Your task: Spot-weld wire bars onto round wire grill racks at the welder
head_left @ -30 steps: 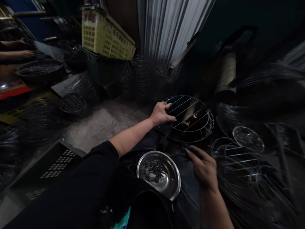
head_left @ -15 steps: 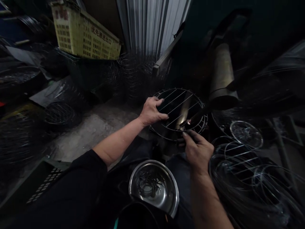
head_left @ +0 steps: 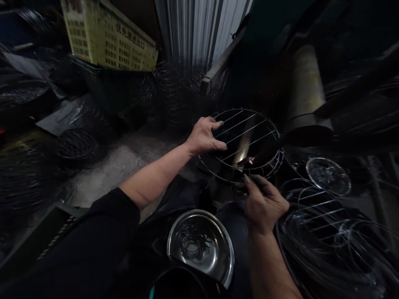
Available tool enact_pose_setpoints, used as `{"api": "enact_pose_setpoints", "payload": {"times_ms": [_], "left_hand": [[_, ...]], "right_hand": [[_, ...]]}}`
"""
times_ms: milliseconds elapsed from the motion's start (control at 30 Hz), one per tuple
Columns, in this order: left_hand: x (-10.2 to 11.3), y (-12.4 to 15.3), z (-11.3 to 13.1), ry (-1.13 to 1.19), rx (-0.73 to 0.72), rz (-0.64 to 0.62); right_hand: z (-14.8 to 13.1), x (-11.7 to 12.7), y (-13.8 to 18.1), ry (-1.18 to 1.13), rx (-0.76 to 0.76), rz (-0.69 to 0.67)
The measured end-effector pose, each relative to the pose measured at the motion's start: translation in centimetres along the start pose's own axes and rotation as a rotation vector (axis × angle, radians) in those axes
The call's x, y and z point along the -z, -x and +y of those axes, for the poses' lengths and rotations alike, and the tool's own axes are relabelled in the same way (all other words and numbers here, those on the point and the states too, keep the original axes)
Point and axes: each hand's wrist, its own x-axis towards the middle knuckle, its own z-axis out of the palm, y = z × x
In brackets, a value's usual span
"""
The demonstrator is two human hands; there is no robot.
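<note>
A round wire grill basket (head_left: 249,143) sits in front of me with its barred face up. My left hand (head_left: 205,136) grips its left rim, fingers curled over the bars. My right hand (head_left: 263,201) is at the near rim, fingers pinched together on something small I cannot make out. A dark arm of a machine (head_left: 271,147) reaches in from the right over the basket, and a small bright spot glows at its tip. A steel bowl (head_left: 199,245) with loose wire pieces rests on my lap.
Stacks of wire rings and grills (head_left: 330,232) crowd the right side. A brass-coloured cylinder (head_left: 307,95) stands behind the basket. A yellow plastic crate (head_left: 109,37) sits at the back left above dark wire baskets (head_left: 76,145). Bare concrete floor (head_left: 118,166) lies to the left.
My right hand has come up from beside the bowl to the near rim of the basket. The left hand keeps its grip, and the view has shifted slightly.
</note>
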Motion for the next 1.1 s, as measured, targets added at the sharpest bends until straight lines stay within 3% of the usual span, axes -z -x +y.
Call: {"api": "enact_pose_setpoints", "payload": {"times_ms": [767,1100], "left_hand": [[-1.5,-2.3,-1.4,0.034,0.045,-0.043],[-1.2,-2.2,-0.3,-0.037,0.045,-0.078]], "right_hand": [[-0.7,-1.0,-2.0,-0.099,-0.084,-0.030],[-0.7,-0.8,-2.1,-0.171,-0.130,-0.048]]}}
